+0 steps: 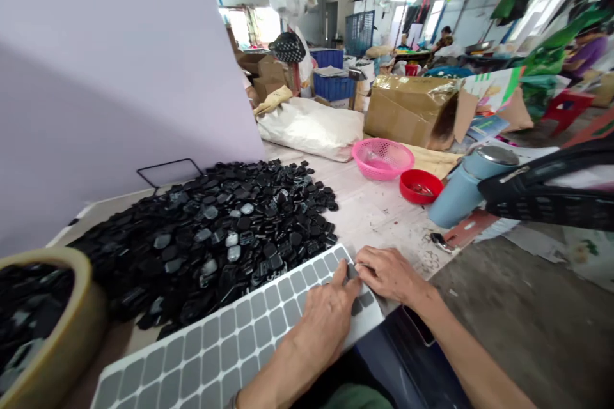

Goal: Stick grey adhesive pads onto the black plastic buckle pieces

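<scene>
Two hands meet at the right end of a white grid tray (230, 345) on the table edge. The left hand (326, 319) presses flat, fingers extended; the right hand (391, 275), at two o'clock from it, pinches something too small to identify. A black parts pile (215, 230) lies at ten o'clock. Pressing each cell squarely seems wise.

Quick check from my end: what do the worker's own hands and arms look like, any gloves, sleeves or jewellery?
Both are bare: the left hand and the right hand wear no gloves and no rings that I can make out. Both forearms are uncovered, with no sleeves in view. Something thin may circle the left wrist, too small to tell.
</scene>
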### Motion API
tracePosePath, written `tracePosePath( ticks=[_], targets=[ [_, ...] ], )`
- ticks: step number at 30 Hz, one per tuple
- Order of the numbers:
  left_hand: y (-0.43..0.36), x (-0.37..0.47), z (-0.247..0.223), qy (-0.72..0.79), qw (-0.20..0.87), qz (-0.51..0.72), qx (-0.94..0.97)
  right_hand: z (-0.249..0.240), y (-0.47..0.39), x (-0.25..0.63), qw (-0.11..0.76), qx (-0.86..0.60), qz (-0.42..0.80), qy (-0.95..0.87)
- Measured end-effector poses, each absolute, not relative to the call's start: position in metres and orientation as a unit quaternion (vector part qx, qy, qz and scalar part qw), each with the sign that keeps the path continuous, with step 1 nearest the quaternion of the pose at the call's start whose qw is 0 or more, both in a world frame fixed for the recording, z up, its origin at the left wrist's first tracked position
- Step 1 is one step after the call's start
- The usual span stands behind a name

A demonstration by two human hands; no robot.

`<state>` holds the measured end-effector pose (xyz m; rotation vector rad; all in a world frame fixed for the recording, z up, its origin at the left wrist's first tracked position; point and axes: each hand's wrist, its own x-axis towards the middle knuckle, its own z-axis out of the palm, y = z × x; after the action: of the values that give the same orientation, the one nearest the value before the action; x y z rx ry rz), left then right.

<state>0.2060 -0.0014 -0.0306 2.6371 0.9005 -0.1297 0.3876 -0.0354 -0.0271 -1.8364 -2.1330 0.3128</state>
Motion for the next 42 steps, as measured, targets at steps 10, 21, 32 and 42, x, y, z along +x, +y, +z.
tracePosePath(
  ticks=[10, 21, 32, 42],
  targets=[
    [-0.010, 0.199, -0.020, 0.293, 0.212, 0.033, 0.932, -0.005, -0.033, 0.397, 0.224, -0.619, 0.150, -0.737],
    [0.046, 0.127, 0.000, 0.540, 0.098, 0.076, 0.832, -0.054, -0.093, 0.402, 0.397, -0.744, 0.292, -0.451],
    [0.059, 0.121, 0.001, 0.522, 0.195, 0.159, 0.815, -0.030, -0.079, 0.348, 0.506, -0.634, 0.410, -0.416],
    [0.004, 0.135, -0.004, 0.354, 0.819, 0.256, 0.373, -0.023, -0.061, 0.281, 0.517, -0.430, 0.610, -0.419]
  ],
)
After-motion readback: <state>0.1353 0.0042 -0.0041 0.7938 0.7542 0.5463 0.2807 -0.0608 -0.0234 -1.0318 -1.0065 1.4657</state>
